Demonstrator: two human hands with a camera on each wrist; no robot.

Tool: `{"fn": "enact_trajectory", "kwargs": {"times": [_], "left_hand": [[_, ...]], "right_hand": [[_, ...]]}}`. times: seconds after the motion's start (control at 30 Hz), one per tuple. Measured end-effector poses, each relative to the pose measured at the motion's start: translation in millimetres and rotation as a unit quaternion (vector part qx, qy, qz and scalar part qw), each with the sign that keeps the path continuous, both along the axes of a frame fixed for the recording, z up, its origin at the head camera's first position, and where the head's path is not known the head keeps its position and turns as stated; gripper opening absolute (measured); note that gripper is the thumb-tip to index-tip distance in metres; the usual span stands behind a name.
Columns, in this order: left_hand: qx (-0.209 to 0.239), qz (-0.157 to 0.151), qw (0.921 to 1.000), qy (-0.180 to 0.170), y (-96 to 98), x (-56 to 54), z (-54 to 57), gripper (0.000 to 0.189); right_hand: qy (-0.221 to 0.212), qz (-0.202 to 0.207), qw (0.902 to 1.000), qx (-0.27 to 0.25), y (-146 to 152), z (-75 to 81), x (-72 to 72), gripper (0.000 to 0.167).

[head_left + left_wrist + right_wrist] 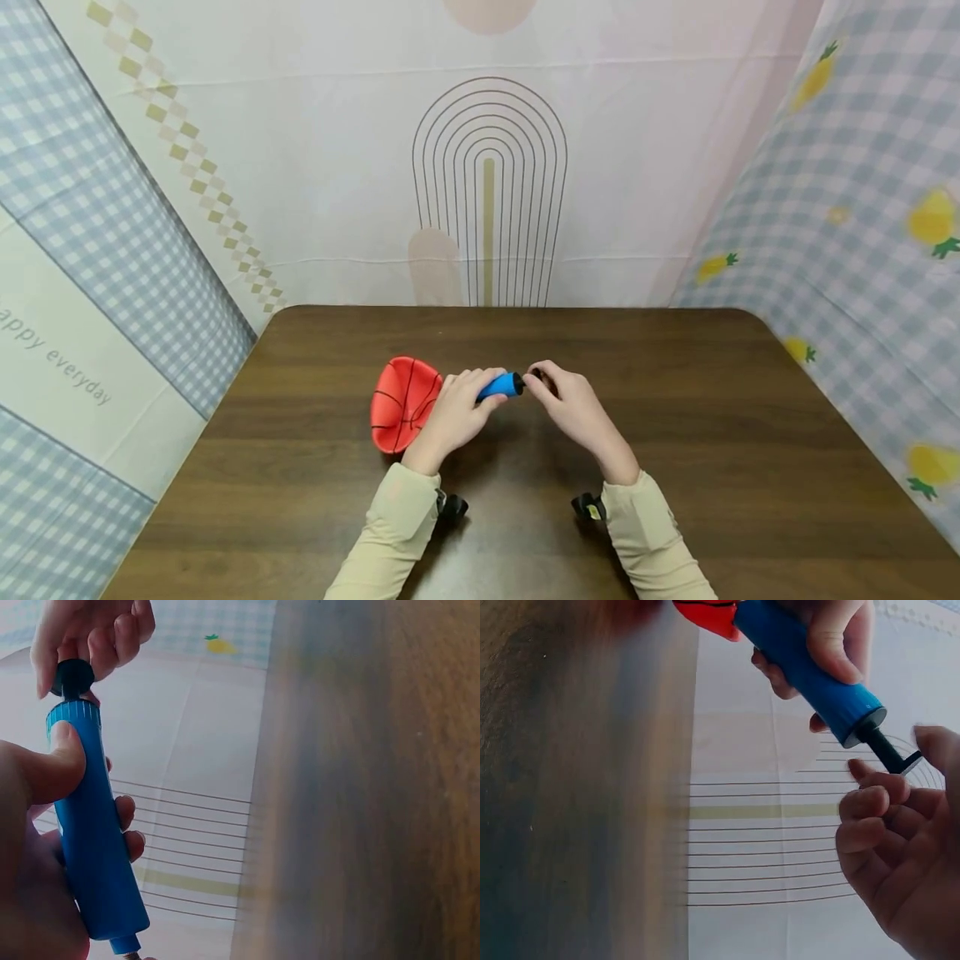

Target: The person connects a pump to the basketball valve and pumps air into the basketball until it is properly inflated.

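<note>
A blue hand pump [501,386] is held above the table by my left hand [455,414], whose fingers and thumb wrap round its barrel. At the pump's right end, my right hand [576,408] grips the black handle [886,750] between thumb and fingers. A short length of black rod shows between handle and barrel. On the left, a caved-in red ball [401,400] with black basketball lines sits by the pump's nozzle end. The left wrist view shows the narrow nozzle tip [126,945] at the bottom; my left hand hides where it meets the ball in the head view.
Both hands work over a dark brown wooden table [675,375] with rounded far corners. Behind it hangs a pale patterned cloth [337,167], with checked cloths at both sides. A black wrist camera [452,508] is strapped on the left sleeve, another [588,507] on the right.
</note>
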State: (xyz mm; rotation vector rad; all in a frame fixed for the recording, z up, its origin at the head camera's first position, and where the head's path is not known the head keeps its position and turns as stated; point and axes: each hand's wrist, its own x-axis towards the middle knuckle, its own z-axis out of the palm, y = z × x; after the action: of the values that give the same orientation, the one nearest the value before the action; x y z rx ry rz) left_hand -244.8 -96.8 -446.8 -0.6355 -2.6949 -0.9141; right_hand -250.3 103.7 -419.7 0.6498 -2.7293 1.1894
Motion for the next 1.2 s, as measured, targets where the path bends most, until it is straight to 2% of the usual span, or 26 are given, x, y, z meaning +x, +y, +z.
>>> {"fn": "enact_trajectory", "kwargs": {"times": [0.13, 0.27, 0.47, 0.57, 0.7, 0.83, 1.03, 1.2], "left_hand": [[0.000, -0.002, 1.0000, -0.002, -2.1, 0.1, 2.2, 0.038], [0.011, 0.006, 0.9999, -0.006, -4.2, 0.7, 5.7, 0.038], [0.026, 0.016, 0.9995, -0.008, -5.9, -0.1, 10.0, 0.039], [0.031, 0.012, 0.9993, -0.014, -6.4, -0.6, 9.2, 0.039], [0.032, 0.012, 0.9993, -0.017, -7.8, 0.0, 6.3, 0.040], [0.035, 0.012, 0.9992, -0.014, -4.2, -0.1, 2.7, 0.039], [0.036, -0.002, 0.9992, -0.018, 2.1, 0.5, -3.0, 0.039], [0.035, 0.002, 0.9992, -0.019, 7.0, 0.5, -6.4, 0.038]], "right_hand": [[0.027, -0.009, 0.9995, -0.014, 4, 5.9, 2.0, 0.023], [0.040, -0.052, 0.9972, -0.035, 15, 16.4, 4.8, 0.024], [0.098, -0.122, 0.9850, -0.073, 39, 32.0, 9.7, 0.027], [0.106, -0.133, 0.9816, -0.088, 45, 36.3, 12.1, 0.027], [0.087, -0.126, 0.9831, -0.100, 44, 36.8, 12.4, 0.028], [0.063, -0.122, 0.9877, -0.074, 35, 31.8, 10.5, 0.028], [0.017, -0.056, 0.9978, -0.032, 9, 17.5, 5.2, 0.026], [-0.005, -0.034, 0.9986, -0.040, -1, 6.5, 0.5, 0.024]]}}
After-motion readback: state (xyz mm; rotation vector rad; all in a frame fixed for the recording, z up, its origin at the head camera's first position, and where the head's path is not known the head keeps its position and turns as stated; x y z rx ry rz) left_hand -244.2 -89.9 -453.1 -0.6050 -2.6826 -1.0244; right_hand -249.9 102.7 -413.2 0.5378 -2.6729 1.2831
